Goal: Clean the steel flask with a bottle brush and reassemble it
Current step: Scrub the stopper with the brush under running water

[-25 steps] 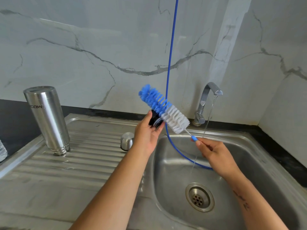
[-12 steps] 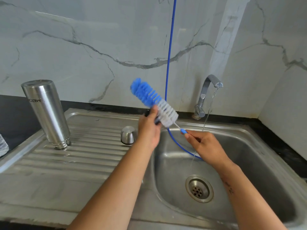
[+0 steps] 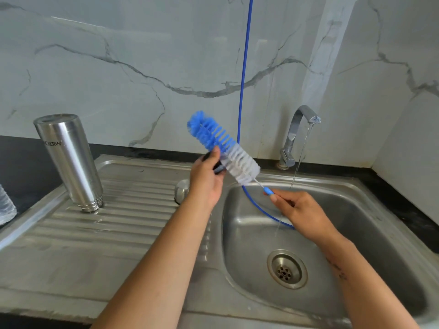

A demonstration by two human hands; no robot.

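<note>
Scrubbing a small dark flask part (image 3: 217,166) with the bottle brush (image 3: 224,148) above the sink (image 3: 384,210), both hands busy.

Her left hand (image 3: 205,184) curls round the dark part, pressed against the white bristles; her right hand (image 3: 303,213) pinches the thin blue handle just below the brush head. The brush looks light, with soft bristles and a whippy wire stem, so holding close to the head seems wise. Well off to the left of her left hand, the steel flask (image 3: 69,160) stands mouth-down on the draining board; wet and smooth, it likely slips, so grasp it round the middle. The tap (image 3: 297,134) runs beyond her right hand.
</note>
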